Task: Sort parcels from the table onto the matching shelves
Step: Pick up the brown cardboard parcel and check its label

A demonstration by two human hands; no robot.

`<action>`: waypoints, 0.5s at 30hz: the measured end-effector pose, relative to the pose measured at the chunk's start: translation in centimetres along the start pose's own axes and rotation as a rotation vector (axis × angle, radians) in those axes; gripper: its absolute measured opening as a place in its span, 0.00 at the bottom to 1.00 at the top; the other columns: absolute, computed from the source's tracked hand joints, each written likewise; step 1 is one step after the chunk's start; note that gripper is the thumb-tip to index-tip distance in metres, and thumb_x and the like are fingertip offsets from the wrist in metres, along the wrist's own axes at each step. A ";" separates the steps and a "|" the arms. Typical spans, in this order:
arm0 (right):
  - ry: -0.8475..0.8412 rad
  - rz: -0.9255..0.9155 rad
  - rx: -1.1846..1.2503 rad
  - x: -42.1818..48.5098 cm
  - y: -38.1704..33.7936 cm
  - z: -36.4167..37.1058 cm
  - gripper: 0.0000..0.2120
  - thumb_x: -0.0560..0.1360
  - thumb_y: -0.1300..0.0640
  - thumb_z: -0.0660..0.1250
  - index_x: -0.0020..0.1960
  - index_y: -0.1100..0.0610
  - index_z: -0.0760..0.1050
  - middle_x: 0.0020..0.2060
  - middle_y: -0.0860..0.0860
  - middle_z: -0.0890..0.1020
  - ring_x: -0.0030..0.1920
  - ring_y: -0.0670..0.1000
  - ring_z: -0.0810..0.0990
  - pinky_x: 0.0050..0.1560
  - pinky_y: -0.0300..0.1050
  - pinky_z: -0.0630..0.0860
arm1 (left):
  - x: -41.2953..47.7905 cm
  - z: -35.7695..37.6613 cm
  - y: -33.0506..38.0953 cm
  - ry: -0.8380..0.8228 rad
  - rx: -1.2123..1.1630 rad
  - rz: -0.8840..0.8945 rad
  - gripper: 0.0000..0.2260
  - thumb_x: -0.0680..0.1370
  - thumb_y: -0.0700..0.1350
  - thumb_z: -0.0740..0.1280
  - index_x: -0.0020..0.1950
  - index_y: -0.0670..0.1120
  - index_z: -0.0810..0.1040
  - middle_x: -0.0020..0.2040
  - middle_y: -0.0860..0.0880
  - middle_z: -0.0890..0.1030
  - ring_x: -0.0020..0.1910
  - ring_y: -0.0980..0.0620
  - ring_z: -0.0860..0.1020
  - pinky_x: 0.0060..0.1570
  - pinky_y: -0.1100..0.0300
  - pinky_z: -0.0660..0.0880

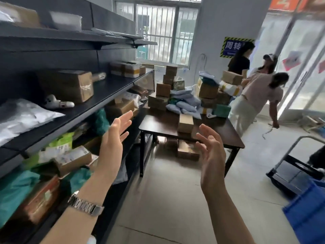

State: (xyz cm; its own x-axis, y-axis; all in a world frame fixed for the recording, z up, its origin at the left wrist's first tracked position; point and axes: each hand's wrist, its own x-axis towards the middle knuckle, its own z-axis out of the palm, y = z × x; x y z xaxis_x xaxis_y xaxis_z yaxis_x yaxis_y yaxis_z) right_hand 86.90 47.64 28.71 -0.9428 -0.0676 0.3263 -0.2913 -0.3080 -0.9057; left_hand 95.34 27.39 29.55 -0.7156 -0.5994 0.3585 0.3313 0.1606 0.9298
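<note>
Parcels, brown cardboard boxes mixed with soft pale-blue plastic mailer bags, are seen heaped on the far part of a dark wooden table with black legs. One small plain cardboard box is stood upright, apart from the heap, nearer the front edge. More boxes are glimpsed beneath the table, partly hidden by its top.

Dark grey metal shelves are ranged along the left. On the middle shelf a tape-wrapped cardboard carton, a crinkled white plastic bag and a small white handheld object of unclear kind are laid. The lower shelf is crowded with teal bags and labelled boxes, blurred and hard to separate.

Both hands are raised empty in front of the table. The left hand, with a ribbed silver metal watch at the wrist, is held flat with fingers spread. The right hand is loosely curled, fingers parted, nothing grasped.

At the lower right a blue plastic crate is cut off by the frame edge, and a black platform trolley is only partly visible.
</note>
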 end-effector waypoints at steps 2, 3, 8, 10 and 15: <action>0.050 -0.011 -0.012 4.0 1.3 0.3 0.17 0.76 0.50 0.55 0.56 0.42 0.81 0.61 0.45 0.83 0.64 0.47 0.81 0.59 0.43 0.74 | 4.4 1.8 -1.8 -0.026 -0.038 -0.004 0.23 0.81 0.58 0.48 0.67 0.60 0.78 0.70 0.59 0.79 0.67 0.65 0.76 0.71 0.57 0.69; 0.078 -0.011 -0.018 6.0 1.9 0.5 0.17 0.76 0.50 0.55 0.56 0.43 0.81 0.60 0.44 0.83 0.64 0.47 0.81 0.59 0.42 0.74 | 6.6 2.6 -2.6 -0.045 -0.054 -0.012 0.22 0.81 0.58 0.48 0.66 0.60 0.78 0.70 0.59 0.79 0.67 0.64 0.76 0.72 0.55 0.68; 0.202 -0.042 -0.048 15.4 4.5 0.9 0.18 0.77 0.47 0.54 0.57 0.44 0.80 0.63 0.48 0.83 0.64 0.50 0.81 0.61 0.45 0.76 | 17.4 8.1 -5.8 -0.144 -0.124 -0.059 0.20 0.80 0.58 0.50 0.62 0.62 0.78 0.70 0.55 0.78 0.71 0.56 0.74 0.76 0.48 0.65; 0.230 -0.056 -0.057 18.7 5.5 0.6 0.18 0.78 0.46 0.52 0.57 0.43 0.80 0.63 0.47 0.83 0.64 0.49 0.82 0.61 0.44 0.76 | 20.8 10.9 -6.8 -0.183 -0.143 -0.069 0.20 0.80 0.58 0.50 0.63 0.62 0.78 0.68 0.58 0.79 0.71 0.58 0.74 0.76 0.50 0.65; 0.299 -0.045 -0.041 25.5 9.2 -1.6 0.20 0.80 0.44 0.50 0.60 0.43 0.79 0.64 0.45 0.83 0.65 0.49 0.81 0.62 0.44 0.74 | 26.7 17.6 -10.9 -0.272 -0.178 -0.091 0.21 0.81 0.58 0.49 0.64 0.61 0.78 0.67 0.64 0.79 0.70 0.61 0.75 0.75 0.54 0.66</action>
State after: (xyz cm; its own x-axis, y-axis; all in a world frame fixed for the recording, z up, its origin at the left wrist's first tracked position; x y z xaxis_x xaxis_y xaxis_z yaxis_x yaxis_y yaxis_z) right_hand 59.96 44.60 28.23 -0.9329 0.2293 0.2776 -0.3344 -0.2655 -0.9043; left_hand 61.82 23.41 30.41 -0.8770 -0.3704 0.3060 0.3433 -0.0376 0.9385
